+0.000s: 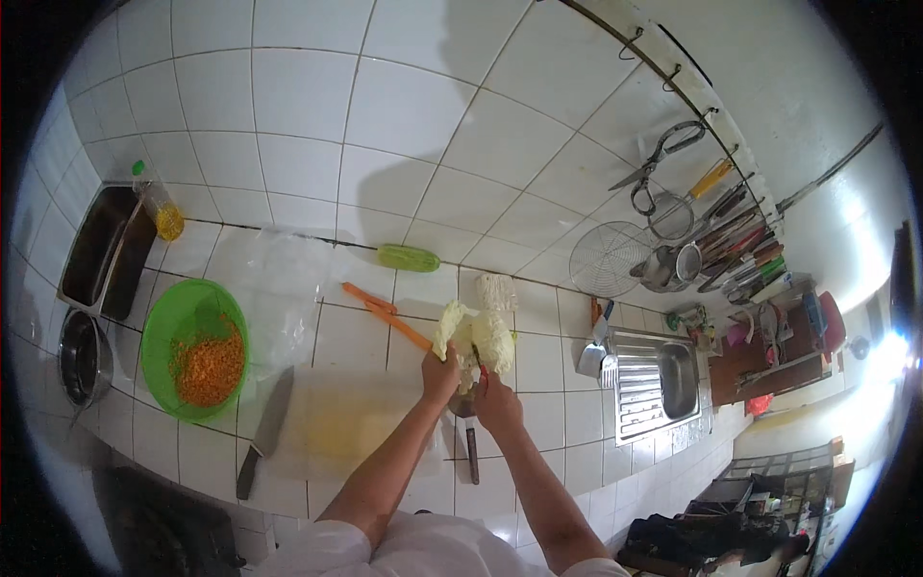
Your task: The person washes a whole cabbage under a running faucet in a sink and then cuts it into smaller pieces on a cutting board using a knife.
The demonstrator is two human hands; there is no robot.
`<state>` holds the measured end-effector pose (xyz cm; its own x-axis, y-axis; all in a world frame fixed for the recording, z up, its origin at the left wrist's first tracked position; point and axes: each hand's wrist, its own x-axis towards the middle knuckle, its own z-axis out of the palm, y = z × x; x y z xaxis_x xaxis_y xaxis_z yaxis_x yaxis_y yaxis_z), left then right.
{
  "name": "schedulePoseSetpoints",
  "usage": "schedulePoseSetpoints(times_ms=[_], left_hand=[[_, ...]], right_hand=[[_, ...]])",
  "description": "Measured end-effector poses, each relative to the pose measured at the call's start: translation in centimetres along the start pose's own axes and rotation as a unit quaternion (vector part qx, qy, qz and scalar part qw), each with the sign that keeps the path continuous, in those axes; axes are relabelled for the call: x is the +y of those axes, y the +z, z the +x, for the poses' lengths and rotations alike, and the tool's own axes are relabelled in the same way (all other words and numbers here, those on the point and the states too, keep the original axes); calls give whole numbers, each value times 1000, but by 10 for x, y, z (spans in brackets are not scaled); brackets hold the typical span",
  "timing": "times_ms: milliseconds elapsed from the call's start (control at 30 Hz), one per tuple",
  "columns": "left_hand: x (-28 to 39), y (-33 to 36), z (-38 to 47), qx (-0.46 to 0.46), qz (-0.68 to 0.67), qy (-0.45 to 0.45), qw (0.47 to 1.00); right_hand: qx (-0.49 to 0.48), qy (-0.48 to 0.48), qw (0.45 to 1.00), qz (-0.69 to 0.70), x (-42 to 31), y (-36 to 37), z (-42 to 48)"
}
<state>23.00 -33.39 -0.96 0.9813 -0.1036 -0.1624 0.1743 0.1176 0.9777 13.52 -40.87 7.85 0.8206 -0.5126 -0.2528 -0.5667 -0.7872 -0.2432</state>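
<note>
My left hand (440, 375) grips a pale leafy piece of cabbage (448, 330). Close beside it, my right hand (499, 404) is closed on a small red-handled knife (484, 375), its tip against the pale cabbage head (494, 342). Just behind the cabbage lies a whitish block-shaped item (497, 291) that I cannot name for certain. Carrots (396, 324) lie to the left of the cabbage, and a green cucumber-like vegetable (408, 258) rests near the wall. Below my hands is a metal utensil with a dark handle (471, 451), its head partly hidden.
A green basin (148, 346) of chopped orange food stands left, near a large knife (274, 425), a plastic sheet (277, 288) and a translucent cutting board (346, 425). Metal containers (108, 245) and an oil bottle (162, 209) are far left. Right are spatulas (593, 357) and a sink (678, 382).
</note>
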Motion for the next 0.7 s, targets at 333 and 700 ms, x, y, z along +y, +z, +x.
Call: schedulePoseSetpoints(times_ms=[333,700], left_hand=[[2,1,-5,-20,27,-10,999],[4,-1,-6,14,26,-7,1000]], right_hand=[[-1,9,1000,-9,-2,3,4],[-14,13,999,-48,-4,8,6]])
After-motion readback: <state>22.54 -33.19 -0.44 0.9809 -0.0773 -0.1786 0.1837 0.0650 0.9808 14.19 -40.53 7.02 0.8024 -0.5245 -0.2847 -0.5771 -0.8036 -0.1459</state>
